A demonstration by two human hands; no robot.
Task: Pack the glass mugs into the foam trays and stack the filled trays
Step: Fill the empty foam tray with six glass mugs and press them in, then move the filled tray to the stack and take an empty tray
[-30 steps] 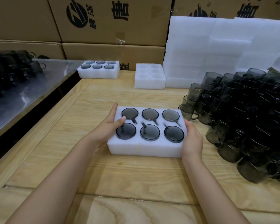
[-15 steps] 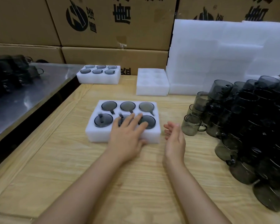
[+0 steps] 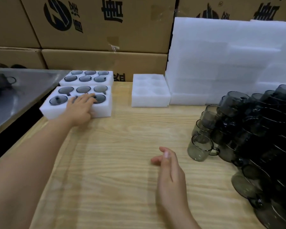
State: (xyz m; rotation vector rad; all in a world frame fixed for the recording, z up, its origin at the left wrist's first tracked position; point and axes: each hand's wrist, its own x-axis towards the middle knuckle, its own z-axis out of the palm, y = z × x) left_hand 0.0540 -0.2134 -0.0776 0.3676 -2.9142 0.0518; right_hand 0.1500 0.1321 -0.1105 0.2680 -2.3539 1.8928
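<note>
A filled white foam tray (image 3: 102, 111) with several dark glass mugs sits at the far left of the wooden table, close in front of a second filled tray (image 3: 110, 80). My left hand (image 3: 80, 107) lies flat on the near tray's top, fingers straight over the front-row mugs. My right hand (image 3: 169, 175) hovers over the table's middle, fingers relaxed, holding nothing. An empty foam tray (image 3: 149, 100) stands at the back centre. A heap of smoky glass mugs (image 3: 254, 129) fills the right side, the nearest single mug (image 3: 199, 149) upright at its left edge.
A stack of white foam sheets (image 3: 221, 63) leans against cardboard boxes (image 3: 97, 27) along the back. A steel table (image 3: 20, 96) with a few dark mugs adjoins on the left, a gap between it and the wooden table (image 3: 122, 162).
My left hand has pushed the filled tray away and to the left, up to the other filled tray. My right hand let go of it and stayed back over the table.
</note>
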